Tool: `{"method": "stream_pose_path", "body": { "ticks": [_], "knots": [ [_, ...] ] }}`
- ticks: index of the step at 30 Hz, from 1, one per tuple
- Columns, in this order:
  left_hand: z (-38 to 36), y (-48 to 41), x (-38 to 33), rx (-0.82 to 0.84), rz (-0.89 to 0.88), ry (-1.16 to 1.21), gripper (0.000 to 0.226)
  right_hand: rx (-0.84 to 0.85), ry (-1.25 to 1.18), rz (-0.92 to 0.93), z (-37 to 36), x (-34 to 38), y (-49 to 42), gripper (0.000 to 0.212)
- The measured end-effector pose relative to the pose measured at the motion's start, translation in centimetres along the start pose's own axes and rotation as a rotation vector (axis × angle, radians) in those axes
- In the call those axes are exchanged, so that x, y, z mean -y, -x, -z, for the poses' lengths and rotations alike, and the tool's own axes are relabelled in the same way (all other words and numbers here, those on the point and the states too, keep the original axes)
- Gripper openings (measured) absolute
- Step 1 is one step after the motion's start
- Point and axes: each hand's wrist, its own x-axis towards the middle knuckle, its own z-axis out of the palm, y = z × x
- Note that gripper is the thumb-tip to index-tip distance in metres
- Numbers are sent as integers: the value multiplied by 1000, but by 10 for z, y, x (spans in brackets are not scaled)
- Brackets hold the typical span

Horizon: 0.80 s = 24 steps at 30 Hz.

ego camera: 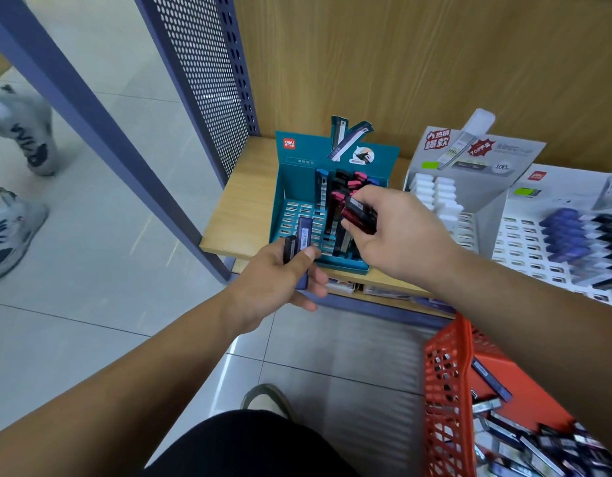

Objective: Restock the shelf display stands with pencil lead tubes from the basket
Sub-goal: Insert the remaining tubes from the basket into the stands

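Observation:
A teal display stand point(297, 187) sits on the wooden shelf point(242, 201), with black, blue and pink-capped lead tubes point(345, 187) standing in its right-hand slots. My left hand point(280, 280) holds two lead tubes point(299, 239), one purple and one black, at the stand's front left corner. My right hand point(397, 232) grips a bunch of dark and red lead tubes point(361, 215) just above the stand's right side. The orange basket point(445, 390) at lower right holds several loose tubes.
Two white display stands point(476, 173) with white and blue tubes stand to the right on the shelf. A blue perforated shelf panel point(208, 84) rises at the left. Another person's sneakers point(19, 132) stand on the tiled floor at far left.

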Motion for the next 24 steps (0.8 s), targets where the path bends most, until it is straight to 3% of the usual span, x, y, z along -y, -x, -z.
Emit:
{"method": "stream_pose_path", "body": {
  "ticks": [16, 21, 24],
  "knots": [
    [-2, 4, -8, -20, -13, -38, 17, 81, 338, 9, -1, 12, 9, 27],
    [-1, 8, -20, -38, 18, -40, 6, -6, -231, -110, 4, 9, 0, 13],
    [-4, 13, -39, -28, 54, -58, 2, 48, -877, -337, 20, 18, -4, 21]
  ]
}}
